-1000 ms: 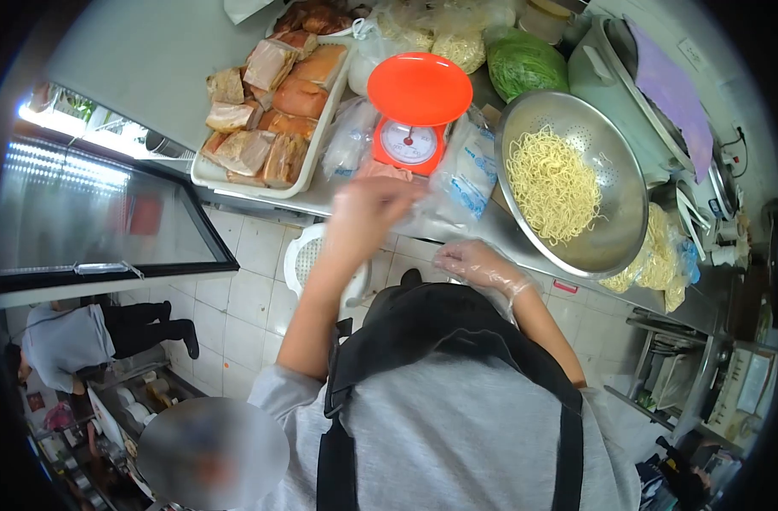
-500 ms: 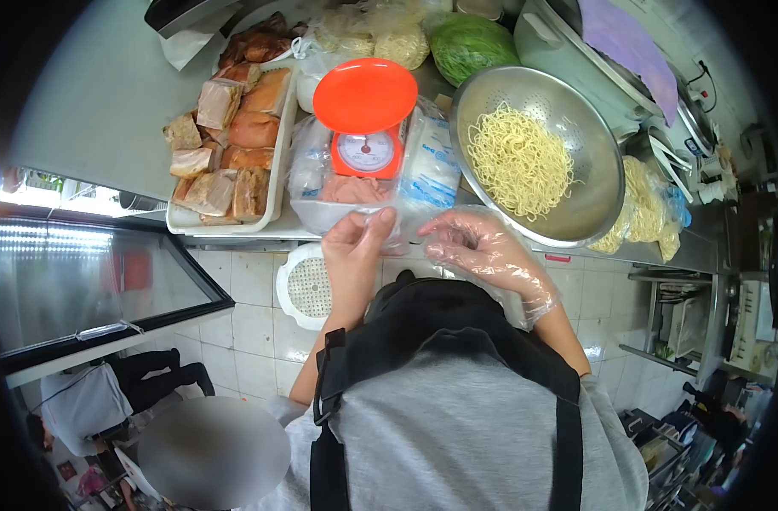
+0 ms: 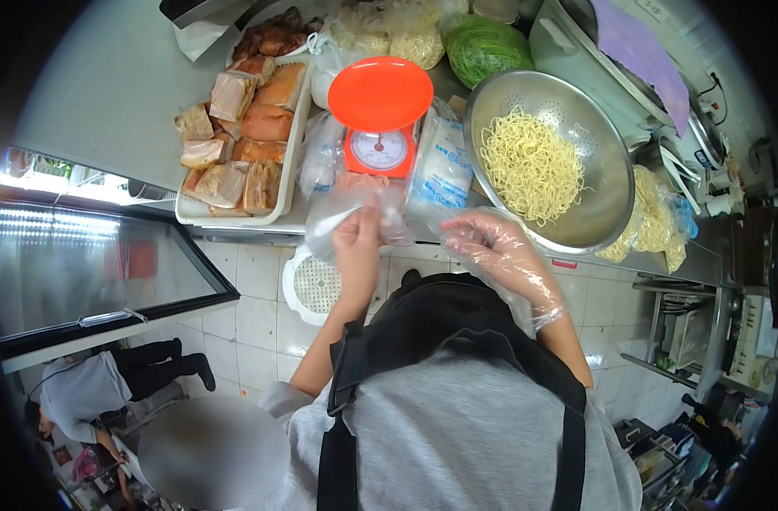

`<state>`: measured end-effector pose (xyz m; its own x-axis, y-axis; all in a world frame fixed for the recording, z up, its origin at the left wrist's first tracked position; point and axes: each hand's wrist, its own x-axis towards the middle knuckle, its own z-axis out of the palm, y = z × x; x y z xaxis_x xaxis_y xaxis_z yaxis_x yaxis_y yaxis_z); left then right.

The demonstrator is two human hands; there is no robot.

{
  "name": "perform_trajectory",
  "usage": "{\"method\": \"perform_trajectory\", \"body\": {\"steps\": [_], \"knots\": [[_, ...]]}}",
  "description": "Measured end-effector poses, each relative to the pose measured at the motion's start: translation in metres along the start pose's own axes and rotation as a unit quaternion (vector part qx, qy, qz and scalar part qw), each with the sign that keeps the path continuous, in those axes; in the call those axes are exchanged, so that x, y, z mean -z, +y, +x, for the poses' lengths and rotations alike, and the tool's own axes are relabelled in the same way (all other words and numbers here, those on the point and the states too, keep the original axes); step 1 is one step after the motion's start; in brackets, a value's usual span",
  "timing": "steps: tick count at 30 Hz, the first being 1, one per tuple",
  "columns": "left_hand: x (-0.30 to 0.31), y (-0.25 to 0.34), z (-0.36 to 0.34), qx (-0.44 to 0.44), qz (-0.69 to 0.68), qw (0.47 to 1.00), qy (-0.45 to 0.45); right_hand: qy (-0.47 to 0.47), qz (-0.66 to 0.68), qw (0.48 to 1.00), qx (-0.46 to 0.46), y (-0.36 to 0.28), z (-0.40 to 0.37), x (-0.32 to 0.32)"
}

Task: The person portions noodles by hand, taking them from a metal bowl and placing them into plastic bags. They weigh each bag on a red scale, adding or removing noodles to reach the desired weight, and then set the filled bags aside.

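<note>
My left hand (image 3: 357,244), bare, pinches a thin clear plastic bag (image 3: 328,223) at the counter's front edge. A clear plastic glove covers my right hand (image 3: 501,252); its fingers are loosely bent and apart, with nothing in them. Just beyond my hands stands a red kitchen scale (image 3: 379,151) with a bare round pan (image 3: 380,92) on top. Pinkish material (image 3: 361,181) lies below its dial, partly hidden by the bag. Printed plastic packs (image 3: 441,170) lie beside the scale. A perforated steel colander (image 3: 609,187) to the right holds yellow noodles (image 3: 532,167).
A white tray (image 3: 294,170) of meat blocks (image 3: 266,124) stands at the left. Behind are bagged greens (image 3: 489,51) and bagged noodles (image 3: 416,44). More noodle bags (image 3: 649,213) lie right of the colander. A white stool (image 3: 314,288) stands below the counter; another person (image 3: 87,392) is lower left.
My left hand has moved slightly, and the bag in it now spreads out more to the left. My right hand stays loosely bent. The whole view has shifted a little.
</note>
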<state>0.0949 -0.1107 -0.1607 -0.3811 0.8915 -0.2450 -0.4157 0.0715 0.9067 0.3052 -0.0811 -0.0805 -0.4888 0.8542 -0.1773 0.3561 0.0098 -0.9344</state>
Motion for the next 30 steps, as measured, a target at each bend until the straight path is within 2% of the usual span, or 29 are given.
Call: {"method": "perform_trajectory", "body": {"steps": [4, 5, 8, 9, 12, 14, 15, 16, 17, 18, 19, 20, 23, 24, 25, 26, 28, 29, 30], "knots": [[-0.043, 0.012, -0.015, -0.043, -0.014, 0.998, -0.051, 0.044, -0.042, 0.998, 0.035, 0.000, 0.010, -0.001], [-0.045, 0.009, -0.015, -0.077, -0.006, 0.994, -0.076, 0.058, -0.044, 0.996, 0.050, -0.002, 0.010, 0.000], [-0.052, 0.005, -0.015, -0.075, 0.035, 0.991, -0.102, 0.082, -0.068, 0.990, 0.097, -0.008, 0.013, 0.010], [-0.052, 0.002, -0.014, -0.084, 0.073, 0.987, -0.120, 0.088, -0.077, 0.987, 0.110, -0.008, 0.013, 0.012], [-0.059, -0.001, -0.014, -0.124, 0.207, 0.956, -0.167, 0.087, -0.015, 0.994, 0.059, 0.004, 0.016, 0.019], [-0.068, 0.006, -0.016, -0.178, 0.318, 0.913, -0.186, 0.152, 0.097, 0.978, 0.105, 0.027, 0.022, 0.028], [-0.071, 0.005, -0.013, -0.221, 0.274, 0.921, -0.166, 0.182, 0.153, 0.963, 0.129, 0.041, 0.026, 0.035], [-0.073, 0.004, -0.007, -0.262, 0.230, 0.926, -0.147, 0.267, 0.136, 0.940, 0.164, 0.062, 0.035, 0.052], [-0.074, 0.010, -0.002, -0.240, 0.159, 0.952, -0.106, 0.351, 0.116, 0.908, 0.197, 0.080, 0.040, 0.077], [-0.076, 0.016, 0.004, -0.224, 0.084, 0.969, -0.064, 0.414, 0.089, 0.887, 0.182, 0.090, 0.033, 0.103], [-0.079, 0.031, 0.010, -0.142, -0.017, 0.990, 0.002, 0.460, 0.036, 0.874, 0.155, 0.107, 0.019, 0.132], [-0.084, 0.041, 0.017, -0.165, 0.028, 0.986, -0.018, 0.501, -0.017, 0.856, 0.128, 0.117, 0.012, 0.153], [-0.105, 0.052, 0.023, -0.204, 0.196, 0.954, -0.101, 0.410, 0.069, 0.900, 0.129, 0.101, 0.002, 0.164], [-0.114, 0.053, 0.023, -0.217, 0.252, 0.934, -0.134, 0.388, 0.087, 0.905, 0.152, 0.081, 0.006, 0.149], [-0.123, 0.033, 0.032, -0.239, 0.254, 0.918, -0.188, 0.367, 0.104, 0.907, 0.178, 0.053, 0.015, 0.126], [-0.131, 0.022, 0.038, -0.259, 0.257, 0.898, -0.244, 0.343, 0.067, 0.921, 0.172, 0.030, 0.017, 0.110], [-0.146, 0.021, 0.034, -0.252, 0.266, 0.875, -0.316, 0.295, 0.087, 0.939, 0.156, 0.024, 0.018, 0.109], [-0.152, 0.021, 0.033, -0.247, 0.269, 0.861, -0.353, 0.270, 0.144, 0.941, 0.146, 0.038, 0.024, 0.115], [-0.156, 0.023, 0.033, -0.214, 0.213, 0.905, -0.299, 0.243, 0.200, 0.940, 0.135, 0.052, 0.031, 0.122]]}}
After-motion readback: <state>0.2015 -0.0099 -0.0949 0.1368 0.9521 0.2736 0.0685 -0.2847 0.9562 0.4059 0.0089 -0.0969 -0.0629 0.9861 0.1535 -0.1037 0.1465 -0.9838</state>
